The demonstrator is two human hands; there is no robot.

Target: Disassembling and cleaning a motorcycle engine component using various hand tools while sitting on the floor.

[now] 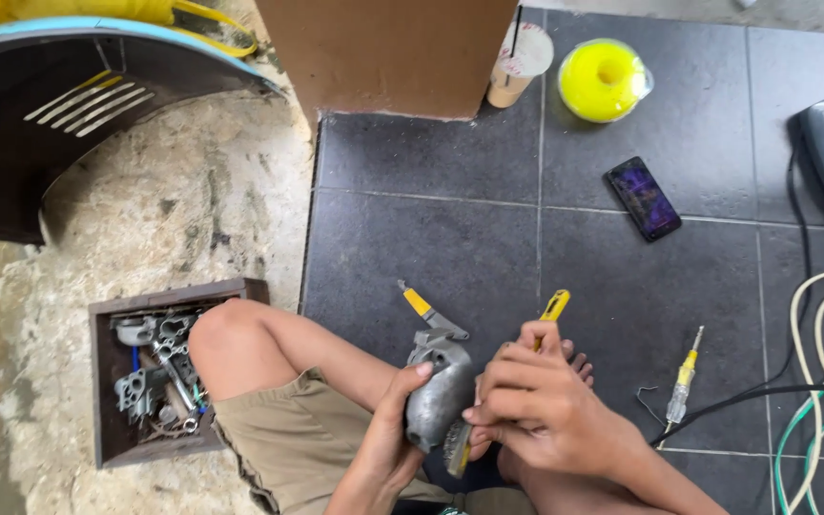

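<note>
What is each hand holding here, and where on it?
Left hand grips the grey metal part around its lower body. Right hand holds the yellow-handled tool mid-shaft.

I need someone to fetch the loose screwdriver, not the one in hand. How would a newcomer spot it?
Start at the dark tiled floor, right of the person's right hand. Beside the black cable and white hoses lies the screwdriver, untouched. It has a clear handle with a yellow band, unlike the solid yellow tool under the right hand's fingers.

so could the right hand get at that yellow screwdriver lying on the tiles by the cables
Probably yes. The yellow screwdriver lies on bare tile to the right of the right hand with nothing between them. But that hand already grips a yellow-handled tool, so it would likely need to set it down first.
</note>
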